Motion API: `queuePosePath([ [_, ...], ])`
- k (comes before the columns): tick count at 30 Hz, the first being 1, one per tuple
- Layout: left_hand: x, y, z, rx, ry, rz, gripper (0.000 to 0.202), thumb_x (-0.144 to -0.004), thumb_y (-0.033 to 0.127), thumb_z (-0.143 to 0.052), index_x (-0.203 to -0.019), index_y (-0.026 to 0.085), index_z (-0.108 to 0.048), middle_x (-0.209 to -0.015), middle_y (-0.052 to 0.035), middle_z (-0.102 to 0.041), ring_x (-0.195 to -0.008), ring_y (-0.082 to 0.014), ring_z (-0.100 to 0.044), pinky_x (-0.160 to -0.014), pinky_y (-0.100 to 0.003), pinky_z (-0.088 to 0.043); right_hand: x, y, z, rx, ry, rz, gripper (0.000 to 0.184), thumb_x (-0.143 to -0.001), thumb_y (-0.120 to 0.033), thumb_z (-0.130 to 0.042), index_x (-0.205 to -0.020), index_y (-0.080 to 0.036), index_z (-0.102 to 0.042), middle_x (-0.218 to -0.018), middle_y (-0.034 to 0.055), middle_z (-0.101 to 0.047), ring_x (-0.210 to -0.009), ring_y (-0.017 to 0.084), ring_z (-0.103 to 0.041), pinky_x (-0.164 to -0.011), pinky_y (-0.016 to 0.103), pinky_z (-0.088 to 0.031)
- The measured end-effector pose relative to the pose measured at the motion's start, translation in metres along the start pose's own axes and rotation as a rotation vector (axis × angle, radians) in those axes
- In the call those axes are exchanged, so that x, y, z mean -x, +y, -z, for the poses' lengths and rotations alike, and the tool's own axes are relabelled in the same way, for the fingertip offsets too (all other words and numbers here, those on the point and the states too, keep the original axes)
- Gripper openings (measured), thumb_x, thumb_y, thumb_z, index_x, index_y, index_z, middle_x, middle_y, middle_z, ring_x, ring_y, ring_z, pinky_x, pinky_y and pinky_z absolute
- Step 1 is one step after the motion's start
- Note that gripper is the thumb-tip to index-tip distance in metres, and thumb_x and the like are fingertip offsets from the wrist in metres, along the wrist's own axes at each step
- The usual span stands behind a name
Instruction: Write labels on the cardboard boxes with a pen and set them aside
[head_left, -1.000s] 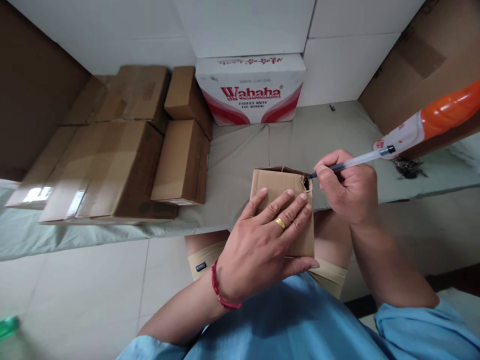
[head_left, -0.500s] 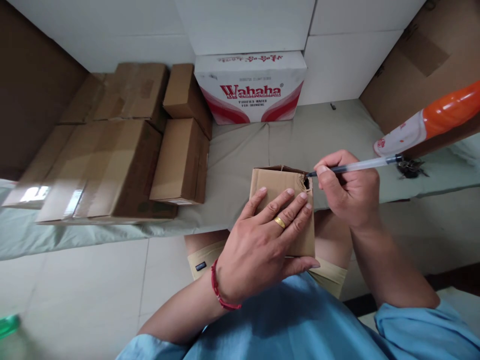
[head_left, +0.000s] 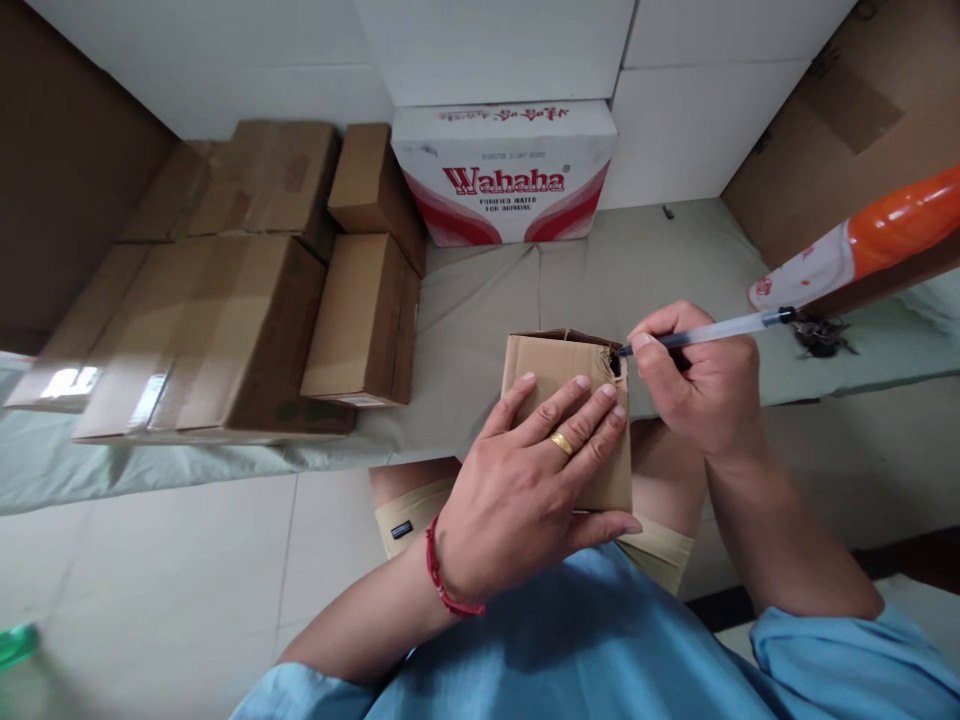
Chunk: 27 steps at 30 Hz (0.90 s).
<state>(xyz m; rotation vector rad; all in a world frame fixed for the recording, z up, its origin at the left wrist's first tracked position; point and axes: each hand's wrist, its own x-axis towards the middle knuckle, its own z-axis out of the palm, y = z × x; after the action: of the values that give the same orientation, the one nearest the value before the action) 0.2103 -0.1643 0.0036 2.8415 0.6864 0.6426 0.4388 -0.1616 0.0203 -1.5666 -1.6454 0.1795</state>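
A small brown cardboard box (head_left: 551,368) rests on my lap. My left hand (head_left: 525,480), with a gold ring and a red wrist cord, lies flat on the box's top, fingers spread. My right hand (head_left: 694,375) is closed round a clear pen (head_left: 712,332) whose dark tip sits in a torn hole at the box's upper right corner.
Several brown cartons (head_left: 217,330) lie on a pale green covered surface (head_left: 495,300) to the left. A white Wahaha water carton (head_left: 504,172) stands at the back. An orange and white bottle (head_left: 862,250) juts in from the right, with dark keys (head_left: 819,335) below it. A big brown carton (head_left: 847,120) leans at the right.
The pen has shifted only slightly at the corner hole. My left hand has stayed pressed on the box.
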Motion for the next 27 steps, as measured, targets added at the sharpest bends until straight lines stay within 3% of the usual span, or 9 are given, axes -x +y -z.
queuePosePath([
  [6, 0.0002, 0.0004, 0.0001, 0.010, 0.016, -0.001, 0.084, -0.104, 0.078, -0.052, -0.159, 0.014, -0.059, -0.165, -0.0100, -0.060, -0.156, -0.0299, -0.055, -0.142, -0.048, -0.016, -0.0005, -0.0011, 0.0007, -0.009, 0.019, 0.014, 0.018, -0.100, -0.026, -0.060, -0.083, -0.026, -0.065, -0.062, -0.0038, -0.060, -0.051, 0.013, -0.048, -0.056, 0.030, -0.039],
  [12, 0.0004, 0.0006, 0.0002, 0.013, 0.021, 0.000, 0.083, -0.105, 0.077, -0.052, -0.159, 0.014, -0.058, -0.166, -0.0088, -0.059, -0.157, -0.0293, -0.054, -0.142, -0.047, -0.014, -0.0029, -0.0048, 0.0036, 0.004, -0.052, 0.014, 0.018, -0.097, -0.024, -0.061, -0.079, -0.025, -0.064, -0.062, -0.0037, -0.060, -0.051, 0.013, -0.048, -0.057, 0.030, -0.041],
  [21, 0.0009, 0.0007, -0.0007, 0.019, 0.043, 0.000, 0.081, -0.107, 0.076, -0.048, -0.159, 0.014, -0.059, -0.166, -0.0056, -0.059, -0.156, -0.0292, -0.054, -0.142, -0.046, -0.011, -0.0041, -0.0021, 0.0046, 0.020, -0.020, 0.063, 0.018, -0.097, -0.022, -0.062, -0.079, -0.024, -0.065, -0.060, -0.0044, -0.060, -0.049, 0.011, -0.048, -0.054, 0.029, -0.039],
  [27, 0.0010, 0.0009, -0.0009, 0.011, 0.048, -0.003, 0.081, -0.107, 0.075, -0.048, -0.158, 0.014, -0.059, -0.166, -0.0062, -0.059, -0.156, -0.0286, -0.055, -0.141, -0.047, -0.016, -0.0016, -0.0020, 0.0036, -0.029, 0.024, -0.012, 0.018, -0.100, -0.026, -0.062, -0.084, -0.023, -0.069, -0.062, -0.0039, -0.062, -0.052, 0.012, -0.052, -0.056, 0.029, -0.041],
])
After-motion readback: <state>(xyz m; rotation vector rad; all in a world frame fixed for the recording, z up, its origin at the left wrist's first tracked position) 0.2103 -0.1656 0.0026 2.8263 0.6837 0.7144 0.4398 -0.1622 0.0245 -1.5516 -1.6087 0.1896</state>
